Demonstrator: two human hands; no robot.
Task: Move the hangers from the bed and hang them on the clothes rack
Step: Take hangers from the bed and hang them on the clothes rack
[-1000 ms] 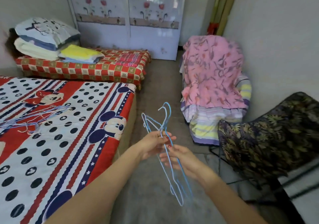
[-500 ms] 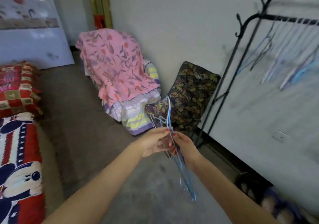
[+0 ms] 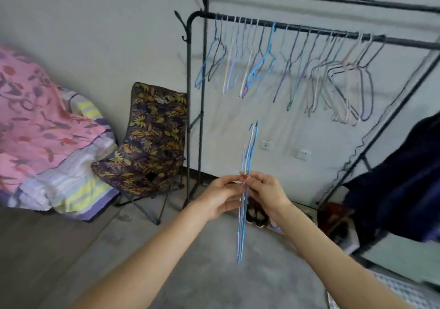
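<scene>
At the lower centre of the frame, our left hand and right hand meet, fingers curled and pinching a thin bundle of blue hangers held edge-on and nearly upright. Above, in the upper right, the black clothes rack carries a row of hung hangers. At centre left stands a leaf-print folding chair, beside a pink blanket.

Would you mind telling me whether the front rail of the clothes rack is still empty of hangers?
No, many wire hangers already hang along the front rail of the clothes rack.
</scene>
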